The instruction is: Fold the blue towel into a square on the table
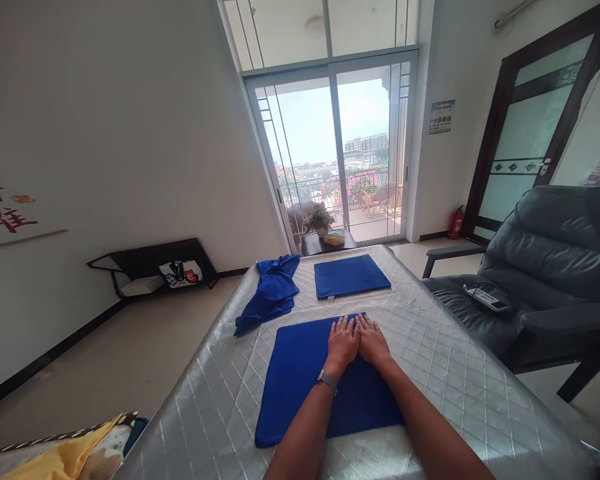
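Note:
A folded blue cloth (290,387) lies flat on the quilted silver-white mattress (430,333) in front of me. My left hand (344,341) presses flat on its upper part, fingers stretched forward, with a grey band on the wrist. Right beside it my right hand (373,339) lies flat on the same cloth, close to its far right corner, fingers extended. Farther back sits a second folded blue cloth (353,275) with a small white tag on its near edge. A crumpled blue cloth (273,293) lies to its left.
A dark armchair (555,267) with a remote-like device (487,299) on its seat stands at the right. Beyond the mattress is a small table (313,247) with a potted plant (320,219). Yellow fabric (65,460) shows at bottom left. A black rack (153,257) lies by the left wall.

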`<state>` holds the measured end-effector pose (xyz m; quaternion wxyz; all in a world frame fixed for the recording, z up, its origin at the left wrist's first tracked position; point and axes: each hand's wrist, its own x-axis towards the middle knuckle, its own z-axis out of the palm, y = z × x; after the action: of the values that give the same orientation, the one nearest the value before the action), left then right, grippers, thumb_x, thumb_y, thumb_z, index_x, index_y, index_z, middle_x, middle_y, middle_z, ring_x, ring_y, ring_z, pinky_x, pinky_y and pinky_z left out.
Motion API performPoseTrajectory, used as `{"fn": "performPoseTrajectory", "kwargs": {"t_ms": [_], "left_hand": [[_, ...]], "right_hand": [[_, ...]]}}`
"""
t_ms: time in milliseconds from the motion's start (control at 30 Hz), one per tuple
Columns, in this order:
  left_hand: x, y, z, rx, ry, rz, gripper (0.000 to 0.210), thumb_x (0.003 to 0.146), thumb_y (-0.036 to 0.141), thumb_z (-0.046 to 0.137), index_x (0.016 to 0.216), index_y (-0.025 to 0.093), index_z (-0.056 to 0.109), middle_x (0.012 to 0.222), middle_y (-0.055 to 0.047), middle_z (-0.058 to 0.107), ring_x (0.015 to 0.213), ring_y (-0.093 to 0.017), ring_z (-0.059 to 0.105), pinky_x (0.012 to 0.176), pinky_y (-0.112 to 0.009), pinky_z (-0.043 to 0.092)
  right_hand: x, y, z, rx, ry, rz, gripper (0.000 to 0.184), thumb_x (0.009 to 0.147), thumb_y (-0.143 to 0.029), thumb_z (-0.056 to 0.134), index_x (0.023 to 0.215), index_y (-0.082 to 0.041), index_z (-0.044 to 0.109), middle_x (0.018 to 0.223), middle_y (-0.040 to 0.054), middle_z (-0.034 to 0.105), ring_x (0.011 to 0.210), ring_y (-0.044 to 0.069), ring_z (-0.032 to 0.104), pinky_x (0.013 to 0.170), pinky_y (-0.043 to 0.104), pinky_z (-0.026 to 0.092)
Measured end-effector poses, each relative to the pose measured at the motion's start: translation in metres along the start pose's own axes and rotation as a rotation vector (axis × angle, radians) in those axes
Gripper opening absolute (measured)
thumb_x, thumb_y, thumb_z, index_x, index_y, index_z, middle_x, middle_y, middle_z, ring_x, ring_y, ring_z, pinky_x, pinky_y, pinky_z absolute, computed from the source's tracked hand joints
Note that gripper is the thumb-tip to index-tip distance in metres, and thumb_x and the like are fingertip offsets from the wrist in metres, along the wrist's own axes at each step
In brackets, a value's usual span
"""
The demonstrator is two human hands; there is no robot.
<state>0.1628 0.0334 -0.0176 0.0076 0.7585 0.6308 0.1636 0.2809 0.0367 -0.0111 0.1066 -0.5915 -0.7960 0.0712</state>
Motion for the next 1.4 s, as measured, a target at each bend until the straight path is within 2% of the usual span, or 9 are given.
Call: {"fn": "performPoseTrajectory", "kwargs": {"t_ms": [167,333,467,633,867,1200,1400], "left_hand": [[-0.007,-0.016,-0.002,0.024,-0.033,0.011,0.059,0.103,0.05,0.021,0.153,0.024,0.04,0.158,-0.009,0.041,0.15,-0.026,0.028,0.123,-0.049,0.023],[-0.015,-0.038,-0.009,0.038,-0.035,-0.039,0.065,0.101,0.057,0.02,0.154,0.023,0.036,0.159,-0.01,0.038,0.15,-0.027,0.029,0.122,-0.052,0.023],[-0.021,-0.056,-0.017,0.054,-0.041,-0.096,0.07,0.1,0.06,0.018,0.154,0.019,0.037,0.16,-0.011,0.036,0.15,-0.027,0.028,0.123,-0.049,0.022],[-0.028,-0.076,-0.023,0.067,-0.039,-0.146,0.071,0.1,0.061,0.017,0.155,0.021,0.036,0.16,-0.01,0.036,0.151,-0.027,0.026,0.123,-0.05,0.021],[-0.038,-0.101,-0.032,0.093,-0.036,-0.206,0.074,0.099,0.063,0.015,0.153,0.018,0.039,0.16,-0.011,0.036,0.15,-0.027,0.027,0.123,-0.049,0.021],[-0.059,-0.153,-0.052,0.15,-0.031,-0.329,0.073,0.1,0.059,0.019,0.153,0.012,0.037,0.16,-0.015,0.034,0.15,-0.029,0.028,0.122,-0.049,0.022],[-0.065,-0.163,-0.052,0.169,-0.018,-0.335,0.074,0.101,0.058,0.019,0.152,0.009,0.037,0.16,-0.018,0.033,0.15,-0.029,0.028,0.122,-0.045,0.024]], "right_hand": [[0.002,-0.002,0.0,0.017,0.004,0.038,0.061,0.1,-0.032,0.022,0.156,-0.009,0.031,0.164,0.0093,0.026,0.153,0.023,0.019,0.124,0.041,0.013],[0.004,-0.004,0.001,0.027,0.008,0.055,0.065,0.1,-0.041,0.024,0.156,-0.008,0.03,0.164,0.0094,0.026,0.153,0.023,0.019,0.124,0.042,0.012],[0.004,-0.003,0.001,0.032,0.008,0.062,0.066,0.1,-0.042,0.024,0.156,-0.008,0.029,0.164,0.0092,0.026,0.153,0.022,0.017,0.124,0.041,0.01],[0.006,-0.002,0.003,0.038,0.005,0.067,0.066,0.1,-0.043,0.024,0.156,-0.009,0.029,0.164,0.0084,0.026,0.153,0.021,0.016,0.124,0.04,0.009],[0.005,-0.003,0.003,0.034,0.007,0.069,0.066,0.1,-0.043,0.024,0.156,-0.01,0.03,0.164,0.008,0.027,0.153,0.02,0.017,0.124,0.039,0.009],[0.005,-0.002,0.001,0.023,-0.012,0.064,0.066,0.1,-0.043,0.023,0.157,-0.009,0.027,0.165,0.0083,0.025,0.153,0.021,0.016,0.124,0.039,0.008],[0.005,-0.003,0.0,0.014,-0.013,0.067,0.066,0.1,-0.043,0.023,0.157,-0.009,0.028,0.165,0.0073,0.025,0.153,0.021,0.017,0.124,0.039,0.009]]}}
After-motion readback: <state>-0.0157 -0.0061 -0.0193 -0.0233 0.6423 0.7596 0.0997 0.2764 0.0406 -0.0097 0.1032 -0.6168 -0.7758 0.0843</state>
